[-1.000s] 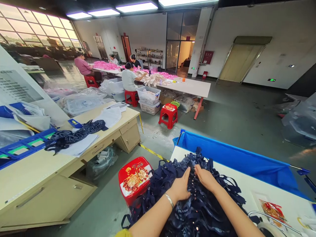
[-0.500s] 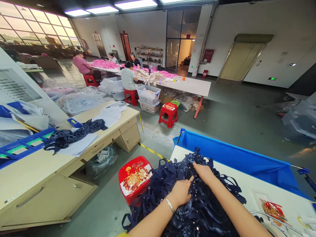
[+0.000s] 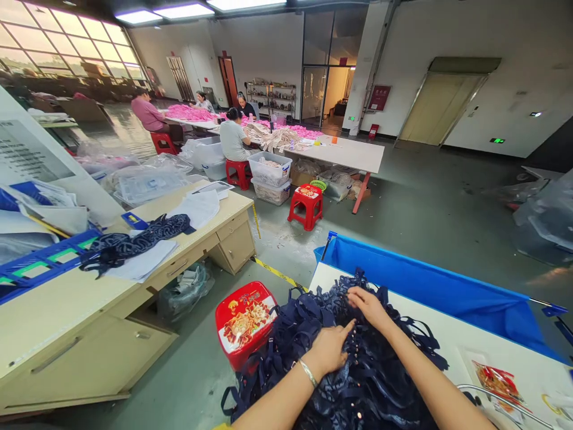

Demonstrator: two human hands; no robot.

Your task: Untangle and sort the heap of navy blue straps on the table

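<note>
A heap of navy bras (image 3: 308, 316), with lace, straps and small shiny metal bits, covers the near end of the white table. My left hand (image 3: 329, 349), wearing a silver bangle, rests on the heap; its index finger points forward while the other fingers curl down into the fabric. Just beyond it, my right hand (image 3: 367, 307) has thumb and fingers pinched together at the far part of the heap. Dark fabric partly hides the fingertips of both hands, and single bras are hard to tell apart.
A blue cloth bin (image 3: 425, 286) runs along the table's far edge. Left of the heap stands a red stool (image 3: 246, 322). A snack packet (image 3: 496, 382) lies at right, near a curved metal rod. The desk (image 3: 120, 298) at left holds papers and dark lace pieces. Several people sit farther back.
My right hand has drawn its fingers closer together and shifted slightly left. The left index finger reaches a little farther forward. The heap looks nearly the same.
</note>
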